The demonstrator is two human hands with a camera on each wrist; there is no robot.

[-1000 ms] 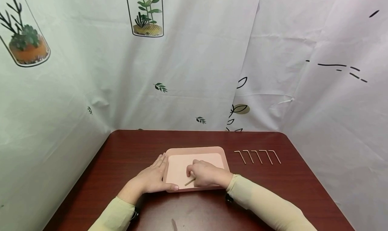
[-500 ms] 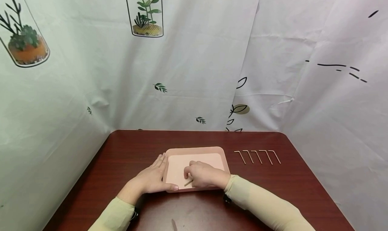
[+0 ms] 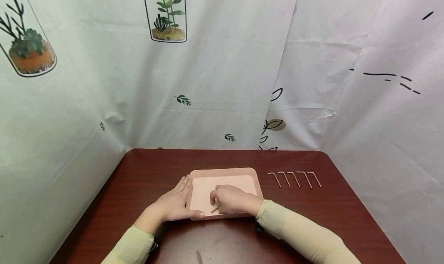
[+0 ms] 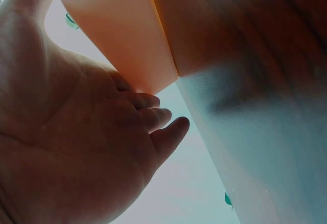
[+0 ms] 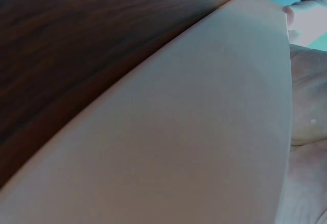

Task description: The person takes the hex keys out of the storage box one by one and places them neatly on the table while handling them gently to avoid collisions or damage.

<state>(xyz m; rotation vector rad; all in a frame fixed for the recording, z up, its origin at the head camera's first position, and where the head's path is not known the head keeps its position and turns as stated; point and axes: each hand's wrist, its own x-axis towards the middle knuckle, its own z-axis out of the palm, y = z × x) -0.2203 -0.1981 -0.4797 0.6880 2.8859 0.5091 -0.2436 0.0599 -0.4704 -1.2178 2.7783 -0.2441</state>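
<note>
A shallow pink tray (image 3: 204,189) lies on the dark red wooden table. My left hand (image 3: 171,204) rests at its left side, the long fingers straight along the edge and the thumb laid over the front left corner. Inside the tray, my right hand (image 3: 234,200) is curled and pinches a thin brownish rod (image 3: 215,209). One end of that rod pokes out toward the lower left; the rest is hidden by the hand. In the left wrist view, the fingers sit against the tray wall (image 4: 122,35). The right wrist view shows the tray's outer wall (image 5: 204,106) up close.
Right of the tray, several thin L-shaped rods (image 3: 293,179), like hex keys, lie in a neat row on the table (image 3: 156,163). White printed sheets (image 3: 215,71) hang behind the table and at both sides.
My right hand has shifted slightly left and down inside the tray with the rod, and less of the rod shows now. The left hand and tray have stayed put.
</note>
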